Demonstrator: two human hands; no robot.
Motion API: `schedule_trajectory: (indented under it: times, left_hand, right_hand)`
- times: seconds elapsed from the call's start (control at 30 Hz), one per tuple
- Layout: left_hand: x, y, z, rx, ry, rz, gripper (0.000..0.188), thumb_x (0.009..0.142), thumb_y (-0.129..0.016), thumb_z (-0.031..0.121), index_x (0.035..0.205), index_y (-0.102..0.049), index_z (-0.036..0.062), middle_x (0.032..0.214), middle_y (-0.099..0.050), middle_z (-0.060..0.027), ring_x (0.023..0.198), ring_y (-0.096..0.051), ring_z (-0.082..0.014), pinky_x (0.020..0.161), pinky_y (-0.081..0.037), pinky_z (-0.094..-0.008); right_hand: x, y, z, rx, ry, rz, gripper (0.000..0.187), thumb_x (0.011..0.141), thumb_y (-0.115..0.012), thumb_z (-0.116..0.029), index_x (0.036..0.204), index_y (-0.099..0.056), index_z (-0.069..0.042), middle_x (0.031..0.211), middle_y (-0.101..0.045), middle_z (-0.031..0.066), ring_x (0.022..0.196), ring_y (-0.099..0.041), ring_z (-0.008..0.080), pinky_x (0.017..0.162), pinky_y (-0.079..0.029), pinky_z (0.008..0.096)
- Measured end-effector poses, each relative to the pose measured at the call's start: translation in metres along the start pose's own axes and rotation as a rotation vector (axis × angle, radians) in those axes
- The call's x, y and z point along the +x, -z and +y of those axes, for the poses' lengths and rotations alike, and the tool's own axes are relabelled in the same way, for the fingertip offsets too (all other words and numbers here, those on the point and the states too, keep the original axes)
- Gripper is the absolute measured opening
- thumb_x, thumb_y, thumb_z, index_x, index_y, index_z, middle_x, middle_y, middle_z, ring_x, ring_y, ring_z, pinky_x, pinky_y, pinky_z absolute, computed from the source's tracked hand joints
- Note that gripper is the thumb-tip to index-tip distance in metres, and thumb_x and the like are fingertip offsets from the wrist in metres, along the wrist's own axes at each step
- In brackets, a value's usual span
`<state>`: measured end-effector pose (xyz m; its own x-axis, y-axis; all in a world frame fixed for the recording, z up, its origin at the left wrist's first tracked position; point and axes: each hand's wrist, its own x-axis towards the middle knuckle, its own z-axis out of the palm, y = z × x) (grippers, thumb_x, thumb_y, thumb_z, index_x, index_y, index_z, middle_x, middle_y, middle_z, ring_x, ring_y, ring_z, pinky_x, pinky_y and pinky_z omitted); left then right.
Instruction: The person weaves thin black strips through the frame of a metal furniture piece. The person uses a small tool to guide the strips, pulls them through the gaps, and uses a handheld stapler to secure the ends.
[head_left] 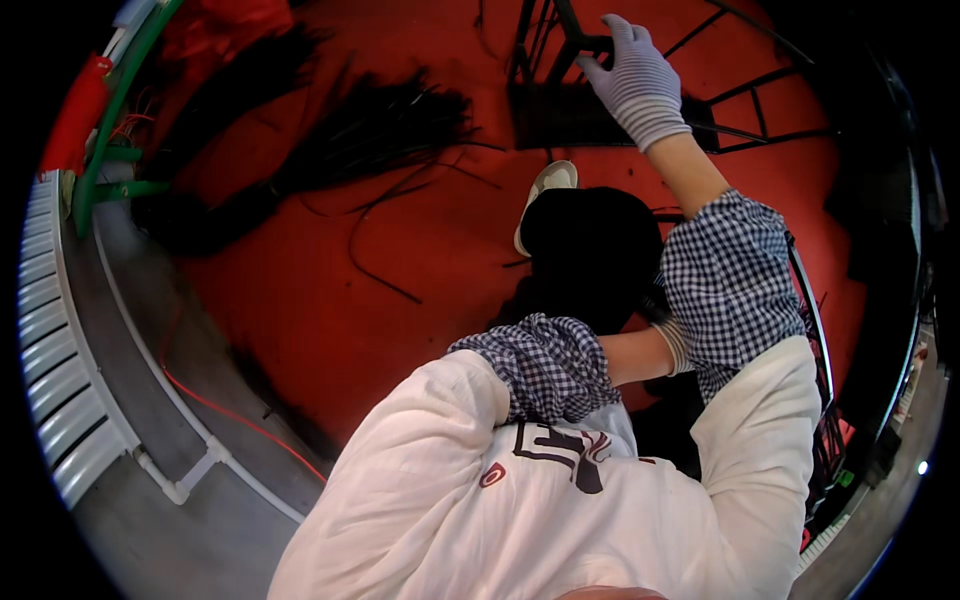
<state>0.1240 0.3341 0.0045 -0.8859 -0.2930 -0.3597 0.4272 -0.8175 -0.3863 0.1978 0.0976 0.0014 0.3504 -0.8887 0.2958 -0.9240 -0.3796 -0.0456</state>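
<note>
My right hand (640,85), in a striped grey-white knit glove, reaches forward to a black frame (566,30) of thin bars. Its thumb and fingers sit on either side of the frame's corner, gripping it. My left arm crosses in front of my body. Only the glove cuff of my left hand (681,346) shows; its fingers are hidden behind the right oversleeve (735,285), so what it holds or touches cannot be made out. Both forearms wear dark checked oversleeves.
Bundles of thin black strips (385,130) lie on the red floor (300,260) at the left, with loose strands nearby. More black bars (760,110) stand at the far right. A green post (110,120), white slatted rack (70,370) and white pipe (245,475) line the left side.
</note>
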Motion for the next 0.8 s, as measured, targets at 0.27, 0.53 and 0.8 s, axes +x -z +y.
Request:
schedule_trajectory:
  times: [0.27,0.53,0.8]
  left_hand:
    - [-0.021,0.023,-0.006,0.137,0.068,-0.039,0.053,0.109,-0.034,0.042,0.142,-0.053,0.0049,0.144,-0.058,-0.0151,0.132,-0.055,-0.0289,0.111,-0.046,-0.0438]
    - [-0.013,0.024,0.003,0.216,0.062,-0.033,0.052,0.109,-0.034,0.042,0.142,-0.053,0.0052,0.144,-0.058,-0.015,0.132,-0.055,-0.0287,0.112,-0.045,-0.0436]
    - [0.0,0.017,0.001,0.301,0.024,-0.033,0.052,0.109,-0.035,0.041,0.142,-0.053,0.0054,0.144,-0.058,-0.0149,0.133,-0.055,-0.0284,0.112,-0.045,-0.0434]
  right_hand:
    - [-0.011,-0.001,-0.008,0.21,-0.028,0.109,0.068,0.087,-0.07,-0.026,0.144,-0.042,-0.003,0.147,-0.044,0.0287,0.099,-0.065,0.0459,0.083,-0.057,0.0513]
    - [-0.009,-0.013,-0.013,0.126,-0.053,0.066,0.068,0.09,-0.066,-0.026,0.147,-0.04,-0.001,0.151,-0.041,0.0296,0.124,-0.054,0.0464,0.099,-0.053,0.0502]
    - [-0.01,-0.017,-0.014,0.272,-0.045,0.15,0.066,0.09,-0.065,-0.018,0.147,-0.039,-0.001,0.155,-0.034,0.0324,0.121,-0.056,0.0504,0.099,-0.053,0.052]
